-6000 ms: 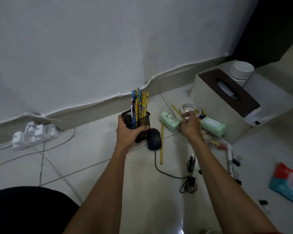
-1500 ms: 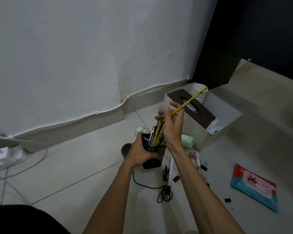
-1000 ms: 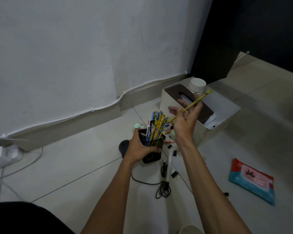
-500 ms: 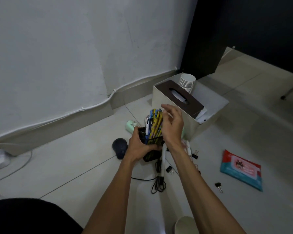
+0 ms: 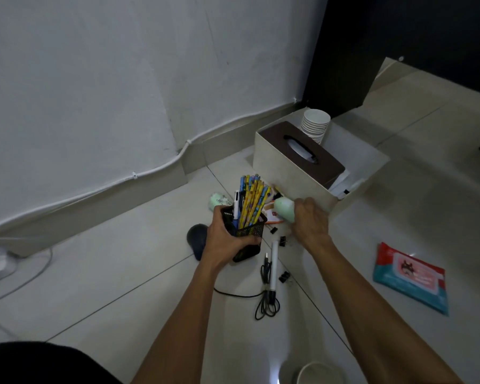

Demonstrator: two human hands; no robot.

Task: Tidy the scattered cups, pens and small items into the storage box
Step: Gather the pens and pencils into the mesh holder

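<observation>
Right hand (image 5: 310, 224) has dropped to grasp green case (image 5: 285, 210).

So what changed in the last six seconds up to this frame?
The right hand added a yellow pencil to the pencils in the mesh pen holder, then moved down and now grips the pale green bottle. The left hand still holds the holder; cups, mouse and wipes pack stayed put.

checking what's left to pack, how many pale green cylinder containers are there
2. One pale green cylindrical container is gripped in the right hand; the other lies on the floor beyond the black mesh pen holder. Others may be hidden.
</observation>
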